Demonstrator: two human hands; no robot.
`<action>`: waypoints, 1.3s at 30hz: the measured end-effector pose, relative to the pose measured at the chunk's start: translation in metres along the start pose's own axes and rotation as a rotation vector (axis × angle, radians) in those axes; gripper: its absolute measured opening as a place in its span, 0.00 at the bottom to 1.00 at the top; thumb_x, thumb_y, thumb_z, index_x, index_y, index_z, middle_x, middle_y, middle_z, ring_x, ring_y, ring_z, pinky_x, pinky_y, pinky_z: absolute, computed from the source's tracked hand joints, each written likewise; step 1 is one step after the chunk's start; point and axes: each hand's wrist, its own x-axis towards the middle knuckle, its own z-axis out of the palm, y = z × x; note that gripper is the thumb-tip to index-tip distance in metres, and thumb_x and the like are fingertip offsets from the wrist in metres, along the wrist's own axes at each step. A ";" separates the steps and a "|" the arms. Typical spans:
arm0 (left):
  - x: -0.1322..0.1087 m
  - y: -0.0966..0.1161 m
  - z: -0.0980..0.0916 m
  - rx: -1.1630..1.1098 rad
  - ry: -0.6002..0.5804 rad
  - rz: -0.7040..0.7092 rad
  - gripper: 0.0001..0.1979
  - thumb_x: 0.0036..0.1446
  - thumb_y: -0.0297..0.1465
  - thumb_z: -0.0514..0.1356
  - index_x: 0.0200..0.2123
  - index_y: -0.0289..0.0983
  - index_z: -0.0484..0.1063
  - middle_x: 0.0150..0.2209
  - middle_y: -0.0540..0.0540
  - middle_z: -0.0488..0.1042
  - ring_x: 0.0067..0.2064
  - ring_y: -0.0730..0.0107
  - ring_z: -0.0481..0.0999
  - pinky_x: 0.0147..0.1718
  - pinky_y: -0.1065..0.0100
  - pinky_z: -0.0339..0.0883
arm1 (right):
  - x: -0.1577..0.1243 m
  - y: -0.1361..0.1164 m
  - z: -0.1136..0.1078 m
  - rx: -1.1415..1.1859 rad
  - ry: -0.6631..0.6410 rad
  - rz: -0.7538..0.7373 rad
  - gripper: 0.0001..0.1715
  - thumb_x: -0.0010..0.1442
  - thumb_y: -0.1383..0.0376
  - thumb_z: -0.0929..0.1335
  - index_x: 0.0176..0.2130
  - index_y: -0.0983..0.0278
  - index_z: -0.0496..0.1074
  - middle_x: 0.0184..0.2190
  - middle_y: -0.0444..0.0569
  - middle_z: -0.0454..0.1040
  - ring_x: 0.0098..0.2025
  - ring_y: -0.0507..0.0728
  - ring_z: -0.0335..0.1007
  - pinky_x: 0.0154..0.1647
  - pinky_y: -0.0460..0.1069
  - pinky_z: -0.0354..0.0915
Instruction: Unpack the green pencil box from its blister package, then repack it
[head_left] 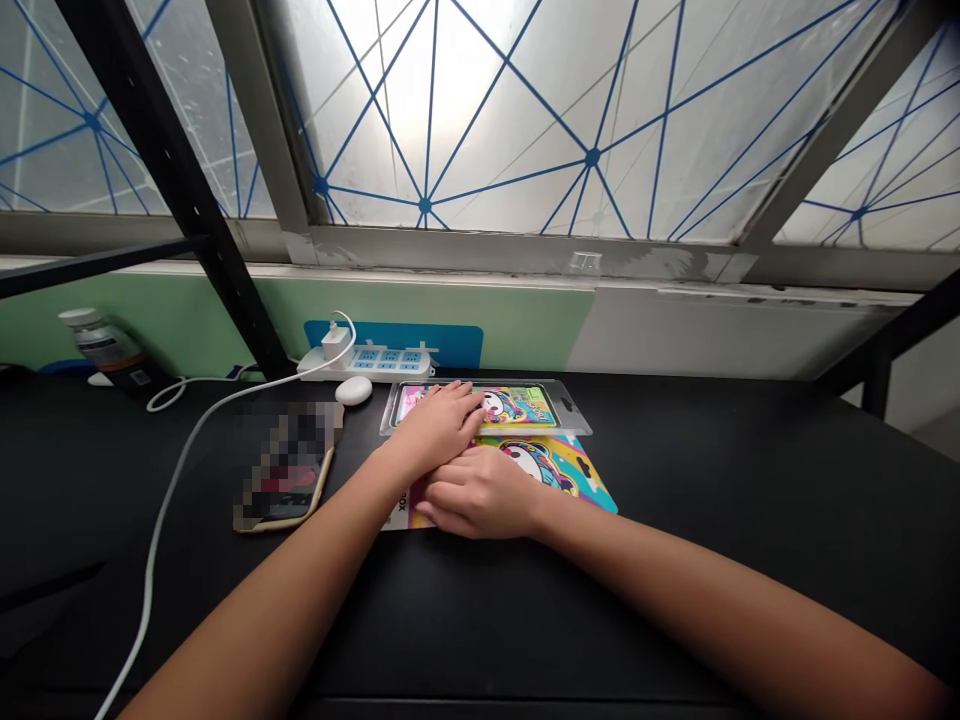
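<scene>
Light, Slick and Easily Creased

Seen from the head camera, a clear plastic pack lies on the black table, its near edge over a colorful printed card. The left hand rests on the pack with fingers outstretched, grasping nothing. The right hand sits nearer, fingers curled over the card; whether they pinch anything cannot be told. A phone-like item lies to the left, a power strip beyond.

The pack looks light, stiff and slippery, its thin walls likely to dent; its right end offers a good hold. The card should bend and crease, and is best lifted by its exposed near-right corner.
</scene>
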 end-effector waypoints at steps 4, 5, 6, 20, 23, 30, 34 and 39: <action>-0.001 -0.001 0.000 0.015 -0.005 0.028 0.24 0.71 0.36 0.45 0.64 0.35 0.65 0.68 0.38 0.62 0.69 0.54 0.59 0.66 0.54 0.51 | -0.018 0.030 -0.028 -0.117 0.092 0.332 0.23 0.68 0.56 0.60 0.24 0.59 0.70 0.26 0.48 0.77 0.31 0.56 0.71 0.36 0.50 0.63; -0.002 0.000 0.000 0.020 -0.002 0.032 0.24 0.71 0.36 0.44 0.65 0.35 0.64 0.68 0.39 0.62 0.69 0.54 0.59 0.66 0.54 0.51 | -0.025 0.043 -0.037 -0.142 0.116 0.435 0.24 0.68 0.56 0.60 0.24 0.60 0.70 0.26 0.49 0.76 0.31 0.56 0.71 0.36 0.50 0.62; -0.002 0.001 0.001 0.026 0.002 0.032 0.25 0.71 0.37 0.44 0.65 0.36 0.64 0.68 0.39 0.62 0.69 0.55 0.59 0.66 0.53 0.51 | -0.032 0.056 -0.045 -0.161 0.138 0.502 0.24 0.69 0.56 0.59 0.25 0.60 0.70 0.27 0.51 0.75 0.31 0.57 0.70 0.35 0.51 0.61; -0.011 -0.016 -0.018 0.115 0.051 -0.158 0.28 0.71 0.49 0.41 0.60 0.40 0.67 0.63 0.41 0.69 0.65 0.52 0.64 0.58 0.48 0.60 | -0.086 0.136 -0.072 0.159 -0.143 0.794 0.32 0.57 0.40 0.67 0.45 0.62 0.75 0.43 0.54 0.70 0.42 0.61 0.71 0.45 0.54 0.68; -0.012 -0.016 -0.014 0.135 0.057 -0.171 0.28 0.70 0.49 0.43 0.61 0.40 0.66 0.64 0.40 0.67 0.66 0.50 0.62 0.60 0.45 0.57 | -0.087 0.133 -0.079 0.198 -0.194 0.822 0.36 0.55 0.38 0.68 0.51 0.59 0.75 0.47 0.54 0.68 0.45 0.63 0.72 0.48 0.55 0.69; -0.012 -0.010 -0.005 0.133 0.069 -0.177 0.29 0.70 0.49 0.43 0.63 0.39 0.64 0.66 0.37 0.63 0.67 0.46 0.59 0.61 0.37 0.51 | -0.087 0.131 -0.081 0.196 -0.255 0.853 0.42 0.52 0.35 0.68 0.57 0.56 0.73 0.55 0.56 0.64 0.61 0.70 0.59 0.62 0.59 0.61; -0.013 -0.012 -0.007 0.130 0.073 -0.186 0.29 0.69 0.50 0.43 0.63 0.40 0.63 0.66 0.37 0.63 0.67 0.46 0.59 0.61 0.39 0.51 | -0.085 0.133 -0.081 0.188 -0.266 0.853 0.42 0.50 0.36 0.71 0.56 0.56 0.73 0.55 0.56 0.64 0.63 0.71 0.57 0.64 0.60 0.59; -0.013 -0.014 -0.007 0.134 0.089 -0.181 0.28 0.69 0.50 0.44 0.63 0.41 0.64 0.65 0.38 0.65 0.66 0.47 0.61 0.60 0.41 0.54 | -0.082 0.135 -0.078 0.163 -0.233 0.854 0.38 0.49 0.41 0.73 0.52 0.59 0.75 0.53 0.58 0.64 0.60 0.72 0.59 0.62 0.62 0.60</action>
